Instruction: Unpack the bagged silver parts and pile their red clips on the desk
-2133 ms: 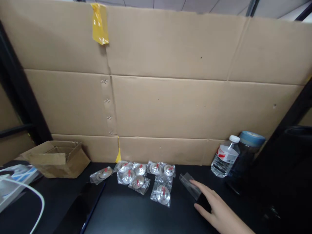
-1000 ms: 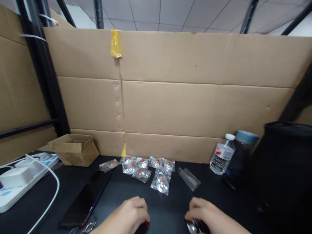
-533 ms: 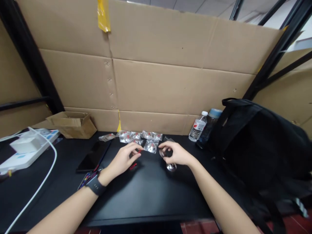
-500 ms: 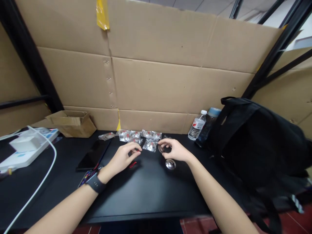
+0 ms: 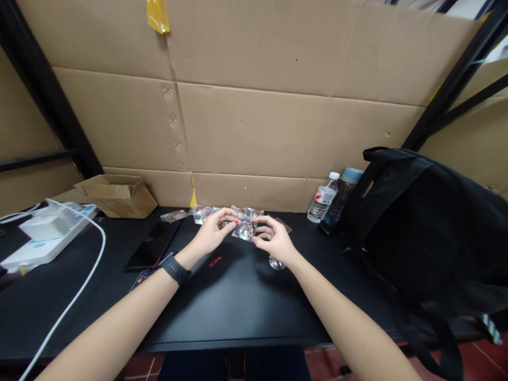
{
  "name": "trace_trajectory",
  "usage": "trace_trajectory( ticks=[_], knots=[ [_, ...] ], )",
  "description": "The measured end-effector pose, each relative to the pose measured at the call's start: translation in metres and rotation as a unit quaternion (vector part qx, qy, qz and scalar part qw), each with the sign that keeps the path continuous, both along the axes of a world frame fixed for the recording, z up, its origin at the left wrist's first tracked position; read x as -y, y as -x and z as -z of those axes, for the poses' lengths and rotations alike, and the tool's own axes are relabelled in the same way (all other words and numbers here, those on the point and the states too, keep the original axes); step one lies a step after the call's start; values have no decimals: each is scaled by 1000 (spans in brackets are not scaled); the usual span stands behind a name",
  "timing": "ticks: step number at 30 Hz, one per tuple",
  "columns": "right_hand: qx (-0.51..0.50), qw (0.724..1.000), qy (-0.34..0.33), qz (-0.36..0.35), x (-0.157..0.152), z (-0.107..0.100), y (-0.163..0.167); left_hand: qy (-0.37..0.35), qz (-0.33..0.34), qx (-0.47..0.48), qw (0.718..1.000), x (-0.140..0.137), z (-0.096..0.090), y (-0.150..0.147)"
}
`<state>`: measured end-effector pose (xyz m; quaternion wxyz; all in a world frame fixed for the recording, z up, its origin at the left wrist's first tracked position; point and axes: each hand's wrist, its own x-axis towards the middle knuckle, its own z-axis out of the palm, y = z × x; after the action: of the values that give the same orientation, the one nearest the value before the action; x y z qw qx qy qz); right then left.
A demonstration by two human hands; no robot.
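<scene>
L hand (image 5: 214, 233), fingers narrow, pinched a small red piece (image 5: 237, 223) mid-bench (image 5: 238, 301), in front of bagged discs (image 5: 245, 231) nr the far edge. R hand (image 5: 278, 244) curled opp. it; couldn't tell if its fingers held anything. 1 metal disc (image 5: 277, 263) lay below the R hand, part hidden; 1 red loop (image 5: 215, 261) lay L of it. Clear bottle (image 5: 323, 198) stood by the far edge, twd the R corner.

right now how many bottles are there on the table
2: a clear bottle, white-capped, and a dark bottle, blue-lidded, just right of it, both near the cardboard wall. The black backpack may hide more.
</scene>
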<state>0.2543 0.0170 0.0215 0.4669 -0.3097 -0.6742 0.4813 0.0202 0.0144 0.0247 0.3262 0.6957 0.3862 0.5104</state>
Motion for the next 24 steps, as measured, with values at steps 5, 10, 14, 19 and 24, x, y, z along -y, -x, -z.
trace_trajectory(
  ticks=[5, 10, 14, 19, 24],
  knots=[
    [2, 1000, 10, -18, 5, 1, 3, 54, 33, 36, 997, 5, 20, 0],
    [18, 999, 2, -35, 6, 2, 1, 91, 66, 16, 994, 15, 18, 5],
    [26, 998, 8, -48, 10, 5, 5, 86, 68, -8, 994, 14, 16, 6],
    [20, 997, 10, -68, 16, 14, 13, 57, 47, -60, 995, 17, 17, 5],
    [-18, 997, 7, -70, 16, 15, 14, 21, 0, -94, 995, 24, 16, 0]
  ],
)
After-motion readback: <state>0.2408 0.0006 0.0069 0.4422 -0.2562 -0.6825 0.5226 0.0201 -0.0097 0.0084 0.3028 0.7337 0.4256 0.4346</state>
